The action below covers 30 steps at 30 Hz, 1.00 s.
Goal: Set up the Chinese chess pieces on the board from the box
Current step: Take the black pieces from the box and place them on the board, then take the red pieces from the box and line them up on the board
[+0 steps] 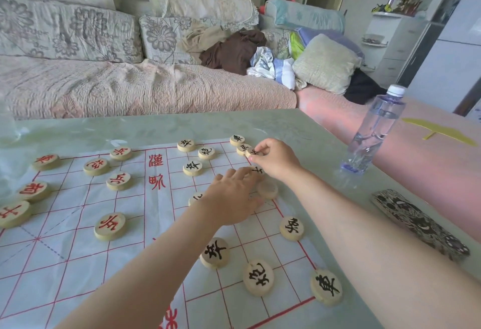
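Where black-lettered, pale wooden discs.

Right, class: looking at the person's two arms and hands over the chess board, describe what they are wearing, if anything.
Both forearms are bare as far as the picture shows: no sleeves reach into view. The left hand and the right hand show no gloves, and no rings, watch or bracelet can be seen.

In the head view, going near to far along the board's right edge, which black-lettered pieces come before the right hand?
Nearest corner piece → next edge piece → blank-faced piece → piece at the left fingers → right hand, pinching a piece.
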Each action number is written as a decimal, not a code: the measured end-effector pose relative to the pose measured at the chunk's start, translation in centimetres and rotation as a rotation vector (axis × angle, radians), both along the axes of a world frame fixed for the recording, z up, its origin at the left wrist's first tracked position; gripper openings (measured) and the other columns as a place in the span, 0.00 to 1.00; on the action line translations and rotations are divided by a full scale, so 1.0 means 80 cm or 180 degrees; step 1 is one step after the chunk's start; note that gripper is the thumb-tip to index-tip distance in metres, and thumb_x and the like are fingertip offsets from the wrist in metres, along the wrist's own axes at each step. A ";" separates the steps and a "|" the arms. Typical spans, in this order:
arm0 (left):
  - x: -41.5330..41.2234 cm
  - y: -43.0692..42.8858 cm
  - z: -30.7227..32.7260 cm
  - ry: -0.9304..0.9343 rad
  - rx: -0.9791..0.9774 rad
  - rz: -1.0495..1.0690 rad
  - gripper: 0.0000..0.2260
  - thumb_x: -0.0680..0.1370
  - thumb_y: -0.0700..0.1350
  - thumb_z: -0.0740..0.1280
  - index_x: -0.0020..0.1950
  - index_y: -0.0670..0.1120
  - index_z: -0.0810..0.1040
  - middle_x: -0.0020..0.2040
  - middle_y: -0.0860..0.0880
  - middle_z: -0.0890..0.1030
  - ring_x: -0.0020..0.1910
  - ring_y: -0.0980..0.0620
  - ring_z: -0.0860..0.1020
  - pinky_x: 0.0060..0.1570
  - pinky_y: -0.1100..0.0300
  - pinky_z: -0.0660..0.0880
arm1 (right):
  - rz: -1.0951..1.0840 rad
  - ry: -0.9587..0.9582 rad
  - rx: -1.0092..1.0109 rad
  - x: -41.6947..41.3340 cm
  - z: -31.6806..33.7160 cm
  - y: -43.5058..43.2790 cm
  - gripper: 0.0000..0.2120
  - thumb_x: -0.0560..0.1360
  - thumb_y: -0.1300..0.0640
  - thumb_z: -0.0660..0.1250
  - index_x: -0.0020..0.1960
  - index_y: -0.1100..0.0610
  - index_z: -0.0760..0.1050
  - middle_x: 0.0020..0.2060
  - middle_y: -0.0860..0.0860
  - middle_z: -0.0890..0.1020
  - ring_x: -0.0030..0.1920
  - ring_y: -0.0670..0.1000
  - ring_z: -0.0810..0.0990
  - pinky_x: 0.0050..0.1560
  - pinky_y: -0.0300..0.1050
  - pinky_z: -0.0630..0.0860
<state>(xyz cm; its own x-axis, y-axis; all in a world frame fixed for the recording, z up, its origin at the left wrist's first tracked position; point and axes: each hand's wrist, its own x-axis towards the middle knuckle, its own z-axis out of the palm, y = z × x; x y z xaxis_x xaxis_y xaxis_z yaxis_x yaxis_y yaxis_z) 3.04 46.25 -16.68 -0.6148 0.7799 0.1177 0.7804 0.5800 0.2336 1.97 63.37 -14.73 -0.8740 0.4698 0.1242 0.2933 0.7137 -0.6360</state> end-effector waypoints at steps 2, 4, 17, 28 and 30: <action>-0.002 0.001 -0.004 0.0041 0.0033 0.0017 0.25 0.79 0.61 0.55 0.75 0.60 0.56 0.74 0.54 0.59 0.69 0.49 0.62 0.66 0.50 0.61 | -0.0015 -0.0068 0.0038 -0.006 -0.004 -0.002 0.11 0.69 0.45 0.75 0.48 0.46 0.78 0.48 0.43 0.82 0.50 0.47 0.80 0.53 0.45 0.77; -0.004 0.000 -0.005 0.0040 0.0034 -0.0002 0.25 0.79 0.61 0.55 0.75 0.59 0.56 0.74 0.54 0.59 0.69 0.49 0.62 0.66 0.50 0.60 | -0.0035 -0.0099 0.0042 -0.009 -0.008 -0.004 0.11 0.68 0.44 0.75 0.46 0.46 0.78 0.48 0.43 0.82 0.49 0.47 0.81 0.53 0.46 0.77; -0.015 -0.034 0.016 -0.0154 0.0701 0.0329 0.18 0.79 0.54 0.61 0.69 0.52 0.71 0.63 0.49 0.72 0.65 0.49 0.66 0.63 0.52 0.69 | 0.0117 -0.0078 0.0363 0.008 0.024 -0.035 0.08 0.74 0.49 0.64 0.43 0.48 0.81 0.41 0.42 0.83 0.45 0.48 0.81 0.48 0.46 0.79; -0.004 -0.201 0.073 0.0184 0.0614 0.1345 0.14 0.78 0.52 0.64 0.62 0.52 0.75 0.55 0.50 0.75 0.60 0.48 0.71 0.56 0.53 0.71 | 0.1303 -0.0024 0.0057 0.048 0.070 -0.182 0.06 0.76 0.51 0.67 0.50 0.49 0.81 0.43 0.44 0.82 0.46 0.48 0.81 0.49 0.44 0.76; 0.003 -0.236 0.084 0.0246 0.0492 0.1468 0.15 0.78 0.52 0.63 0.64 0.52 0.74 0.58 0.49 0.75 0.61 0.47 0.71 0.59 0.51 0.71 | 0.1542 -0.0014 0.0059 0.053 0.073 -0.219 0.07 0.76 0.53 0.67 0.52 0.49 0.81 0.43 0.44 0.82 0.47 0.49 0.81 0.50 0.44 0.76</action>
